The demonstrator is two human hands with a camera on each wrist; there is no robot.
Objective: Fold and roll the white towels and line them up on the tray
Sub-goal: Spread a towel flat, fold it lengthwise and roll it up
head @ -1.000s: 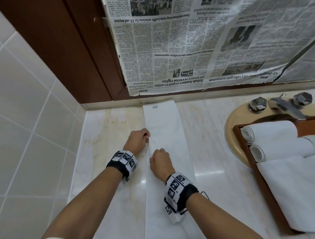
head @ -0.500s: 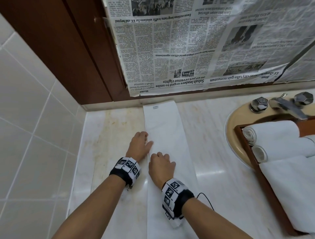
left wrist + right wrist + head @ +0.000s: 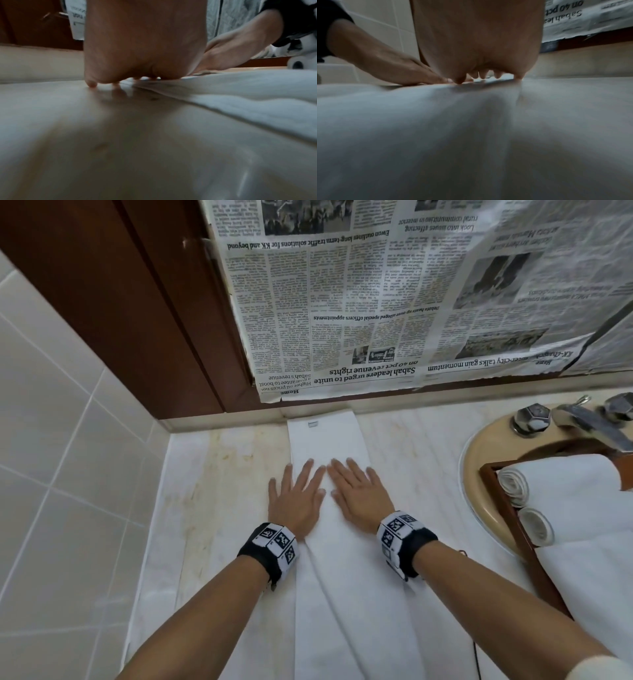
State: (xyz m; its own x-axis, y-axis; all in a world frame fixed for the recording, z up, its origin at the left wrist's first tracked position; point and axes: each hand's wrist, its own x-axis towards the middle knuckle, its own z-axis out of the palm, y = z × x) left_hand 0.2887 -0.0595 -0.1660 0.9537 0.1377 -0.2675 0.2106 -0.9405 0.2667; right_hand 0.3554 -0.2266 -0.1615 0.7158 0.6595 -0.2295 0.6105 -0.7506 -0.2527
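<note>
A white towel, folded into a long narrow strip, lies on the marble counter and runs from the back wall toward me. My left hand lies flat, fingers spread, on the strip's left edge, partly on the counter. My right hand presses flat on the towel beside it. The left wrist view has the palm down beside the towel. In the right wrist view, straight fingers rest on the cloth. At the right, a wooden tray holds two rolled towels.
The tray sits over a beige sink with a chrome tap. A loose white towel drapes over the tray's near part. Newspaper covers the wall behind. White tiles bound the counter on the left.
Both hands have gone from curled fingers at the towel's left edge to flat, spread palms, and they have slid forward along the strip toward the wall.
</note>
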